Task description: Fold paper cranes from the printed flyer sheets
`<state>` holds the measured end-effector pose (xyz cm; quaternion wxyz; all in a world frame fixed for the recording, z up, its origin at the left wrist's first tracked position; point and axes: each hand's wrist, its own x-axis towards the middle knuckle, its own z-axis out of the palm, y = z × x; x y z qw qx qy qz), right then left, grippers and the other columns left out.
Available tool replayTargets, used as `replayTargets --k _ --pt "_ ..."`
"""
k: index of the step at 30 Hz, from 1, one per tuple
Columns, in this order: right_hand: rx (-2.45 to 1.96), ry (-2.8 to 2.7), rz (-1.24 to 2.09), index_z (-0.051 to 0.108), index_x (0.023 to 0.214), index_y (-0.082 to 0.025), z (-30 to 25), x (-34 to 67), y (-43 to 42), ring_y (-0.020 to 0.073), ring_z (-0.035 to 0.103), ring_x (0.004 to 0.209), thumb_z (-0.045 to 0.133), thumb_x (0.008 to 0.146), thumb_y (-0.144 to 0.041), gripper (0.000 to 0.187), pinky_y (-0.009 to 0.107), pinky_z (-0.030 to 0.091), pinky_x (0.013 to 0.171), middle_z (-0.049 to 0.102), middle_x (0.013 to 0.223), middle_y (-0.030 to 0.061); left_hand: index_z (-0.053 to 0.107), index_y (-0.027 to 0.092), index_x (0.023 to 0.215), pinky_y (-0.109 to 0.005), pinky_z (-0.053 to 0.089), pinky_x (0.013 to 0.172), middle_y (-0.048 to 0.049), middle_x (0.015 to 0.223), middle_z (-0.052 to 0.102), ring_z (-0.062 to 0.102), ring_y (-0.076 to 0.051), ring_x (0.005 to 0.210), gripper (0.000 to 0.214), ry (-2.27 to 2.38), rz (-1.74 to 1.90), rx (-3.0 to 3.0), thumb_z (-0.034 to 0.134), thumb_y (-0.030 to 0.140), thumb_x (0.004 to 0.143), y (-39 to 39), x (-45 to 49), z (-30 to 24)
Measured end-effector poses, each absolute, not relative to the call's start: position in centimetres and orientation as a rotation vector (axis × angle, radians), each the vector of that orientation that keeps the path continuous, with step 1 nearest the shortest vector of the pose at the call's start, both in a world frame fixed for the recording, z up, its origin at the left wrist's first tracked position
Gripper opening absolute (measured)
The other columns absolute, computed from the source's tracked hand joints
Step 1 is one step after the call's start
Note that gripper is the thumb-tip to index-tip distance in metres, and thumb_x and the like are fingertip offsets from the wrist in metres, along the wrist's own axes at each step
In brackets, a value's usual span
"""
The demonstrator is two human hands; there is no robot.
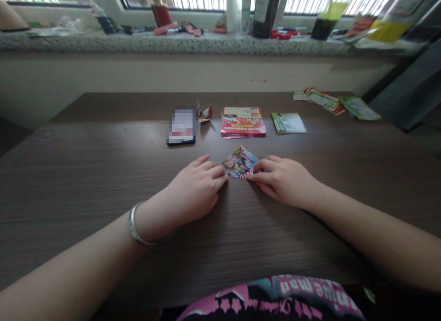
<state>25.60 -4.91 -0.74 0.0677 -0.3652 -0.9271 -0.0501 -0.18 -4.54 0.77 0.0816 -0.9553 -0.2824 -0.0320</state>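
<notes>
A colourful printed sheet of paper (239, 162), folded to a triangle with its point away from me, lies on the dark wooden table (103, 183). At its left corner my left hand (196, 183) is closed, fingertips pressed to the paper; a silver bangle circles that wrist. My right hand (284, 178) pinches the bottom edge near the right corner, covering that corner. Beyond the paper lies a stack of red printed leaflets (244, 123). A small folded paper piece (206, 114) stands left of the stack.
A phone (182, 127) with a blurred screen lies left of the leaflets. Small green-and-white papers (288, 123) are stacked to their right, and more green and red leaflets (324, 100) lie at the back right. Bottles and clutter line the granite windowsill (206, 44).
</notes>
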Motion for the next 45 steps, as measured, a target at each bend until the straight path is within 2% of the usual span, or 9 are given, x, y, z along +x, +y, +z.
replayTargets --k 8,15,18,23,33,37,41,43,45 --pt "-1.082 -2.796 -0.146 0.07 0.114 -0.03 -1.0 26.0 -4.8 0.0209 0.057 0.092 0.046 0.096 -0.031 0.03 0.032 0.042 0.074 0.067 0.106 0.008 0.069 0.02 0.112 -0.052 0.039 0.106 -0.0063 0.109 0.069 0.062 -0.024 0.1 0.037 -0.913 0.037 -2.857 0.047 0.012 0.083 -4.2 -0.7 1.6" --pt "-1.096 -2.812 -0.154 0.069 0.116 -0.031 -1.1 26.2 -4.8 0.0212 0.057 0.094 0.043 0.097 -0.032 0.032 0.032 0.042 0.073 0.067 0.107 0.0079 0.071 0.023 0.104 -0.045 0.045 0.096 -0.0037 0.092 0.068 0.06 -0.023 0.089 0.031 -0.921 0.125 -2.871 0.055 0.012 0.081 -3.8 -1.5 2.0" --pt "-1.104 -2.809 -0.154 0.069 0.116 -0.032 -1.2 26.2 -4.8 0.0211 0.057 0.094 0.043 0.097 -0.032 0.032 0.032 0.042 0.073 0.067 0.106 0.0077 0.071 0.025 0.105 -0.039 0.047 0.089 -0.0032 0.093 0.068 0.059 -0.022 0.088 0.031 -0.913 0.162 -2.891 0.056 0.01 0.082 -3.4 -2.0 2.0" --pt "-1.1 -2.812 -0.139 0.069 0.116 -0.032 -1.2 26.4 -4.9 0.0209 0.057 0.094 0.044 0.097 -0.032 0.031 0.032 0.041 0.074 0.067 0.106 0.0075 0.069 0.026 0.11 -0.035 0.047 0.088 -0.0028 0.099 0.067 0.058 -0.021 0.095 0.034 -0.887 0.176 -2.929 0.055 0.007 0.086 -3.0 -2.7 1.9" --pt "-1.093 -2.813 -0.147 0.069 0.116 -0.031 -1.3 26.5 -5.0 0.0207 0.057 0.094 0.043 0.097 -0.031 0.032 0.031 0.042 0.072 0.067 0.107 0.0075 0.074 0.031 0.1 -0.027 0.048 0.077 -0.0001 0.091 0.069 0.062 -0.015 0.082 0.04 -1.001 0.231 -2.993 0.053 0.002 0.081 -2.2 -3.9 2.2" --pt "-1.078 -2.799 -0.14 0.069 0.116 -0.03 -1.5 26.7 -4.9 0.0207 0.058 0.094 0.044 0.097 -0.031 0.032 0.032 0.043 0.073 0.068 0.106 0.0081 0.075 0.028 0.09 -0.028 0.051 0.077 -0.0001 0.091 0.071 0.064 -0.016 0.081 0.035 -0.997 0.246 -2.977 0.052 0.005 0.08 -1.7 -4.8 2.3" --pt "-1.062 -2.795 -0.131 0.069 0.116 -0.03 -1.5 26.8 -4.8 0.0209 0.058 0.096 0.044 0.097 -0.03 0.032 0.032 0.044 0.076 0.068 0.111 0.0071 0.073 0.018 0.08 -0.029 0.053 0.072 -0.0059 0.09 0.071 0.065 -0.017 0.076 0.025 -1.032 0.169 -2.807 0.049 0.013 0.085 -1.9 -4.2 2.4" --pt "-1.059 -2.79 -0.124 0.068 0.117 -0.029 -1.4 26.7 -4.8 0.0213 0.058 0.098 0.044 0.097 -0.029 0.032 0.033 0.045 0.078 0.067 0.114 0.0065 0.071 0.017 0.092 -0.032 0.054 0.079 -0.0078 0.1 0.07 0.065 -0.019 0.085 0.024 -0.978 -0.018 -2.812 0.047 0.017 0.089 -2.3 -3.3 2.1" --pt "-1.059 -2.776 -0.12 0.067 0.119 -0.028 -1.4 26.5 -4.7 0.0219 0.058 0.1 0.044 0.096 -0.029 0.032 0.034 0.046 0.081 0.067 0.117 0.0065 0.067 0.019 0.113 -0.036 0.051 0.094 -0.0078 0.118 0.067 0.061 -0.021 0.107 0.03 -0.836 -0.215 -2.911 0.047 0.02 0.092 -2.7 -2.3 1.4"
